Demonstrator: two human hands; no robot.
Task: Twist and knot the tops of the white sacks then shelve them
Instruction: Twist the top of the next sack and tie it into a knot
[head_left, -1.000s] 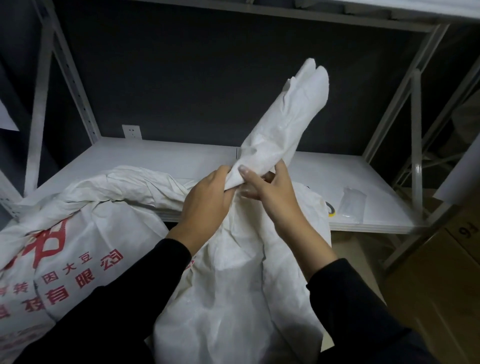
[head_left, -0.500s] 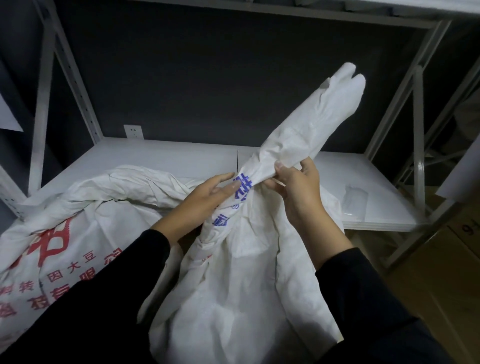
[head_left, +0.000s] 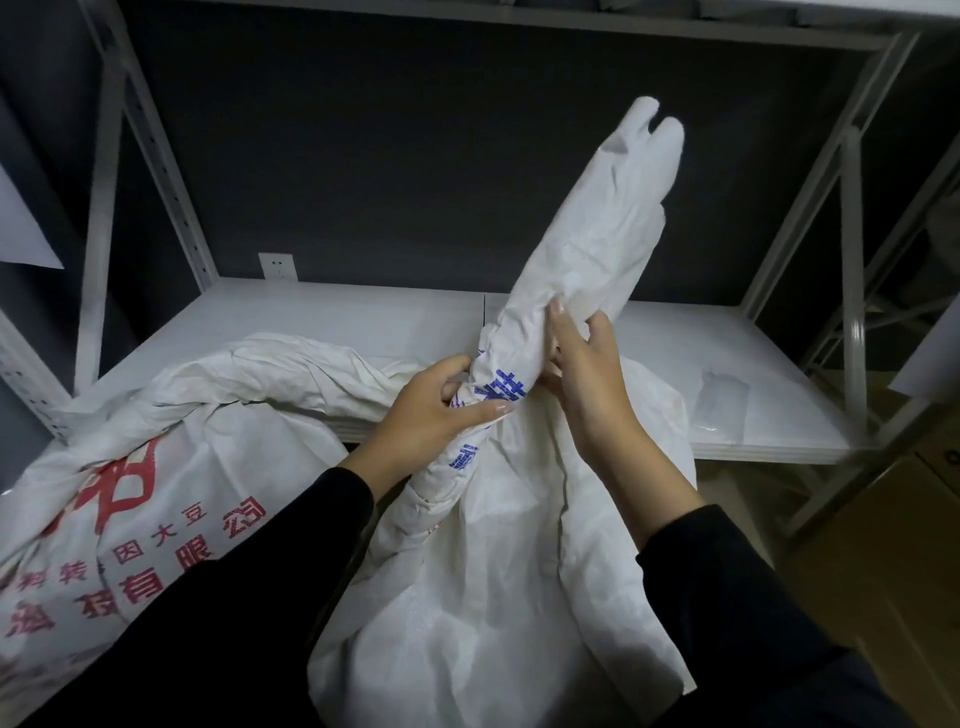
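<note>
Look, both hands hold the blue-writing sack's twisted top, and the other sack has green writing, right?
Not green: the head view shows red writing on the other sack. Left hand and right hand do hold the blue-lettered sack by its twisted top.

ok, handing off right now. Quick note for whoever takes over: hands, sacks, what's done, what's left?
Left hand: fingers grip the twisted neck of the blue-print sack, low down.
Right hand: grips the same neck just above. The loose top sticks up and to the right.
Red-print sack: on the left, its gathered top lying across the front edge of the shelf. No knot visible.
Done: the blue-print sack's top is twisted.
Left: knot it, check the other sack for a knot, put both on the shelf.
</note>
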